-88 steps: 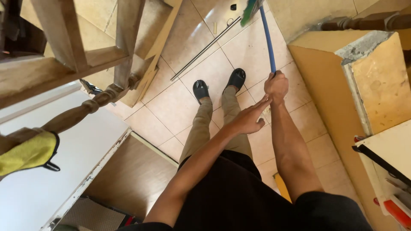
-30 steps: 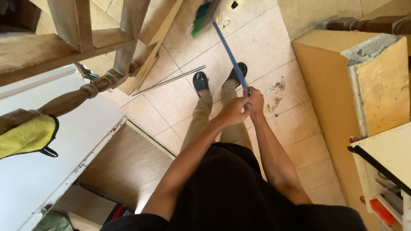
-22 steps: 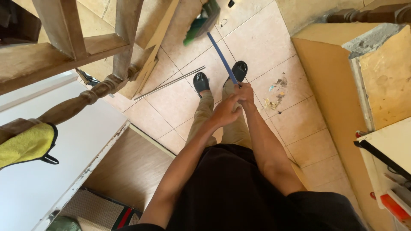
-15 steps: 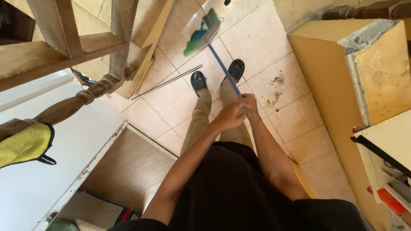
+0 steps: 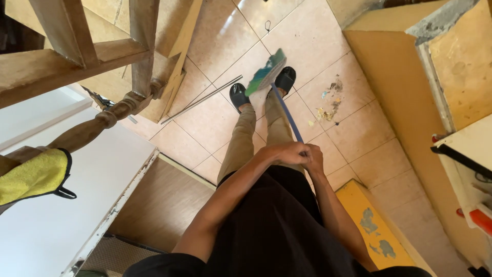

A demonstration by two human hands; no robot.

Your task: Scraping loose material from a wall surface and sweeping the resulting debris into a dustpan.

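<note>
I look straight down at my legs and black shoes on a beige tiled floor (image 5: 215, 113). Both hands grip the top of a broom's blue handle (image 5: 287, 115) close to my waist. My left hand (image 5: 284, 153) wraps it from the left, and my right hand (image 5: 313, 158) sits against it on the right. The broom's green head (image 5: 265, 72) rests on the floor between my feet. A small pile of dirt and scraps (image 5: 330, 100) lies on the tiles to the right of my right shoe.
A thin metal rod (image 5: 202, 99) lies on the floor at left. A wooden frame with a turned post (image 5: 102, 120) and a yellow cloth (image 5: 33, 174) is at left over a white panel (image 5: 66, 200). A yellow box (image 5: 374, 225) and yellow boards (image 5: 405, 107) stand at right.
The broom head has swept from the far upper left toward my feet, and my hands have drawn back closer to my body. The dirt pile is now in view on the right.
</note>
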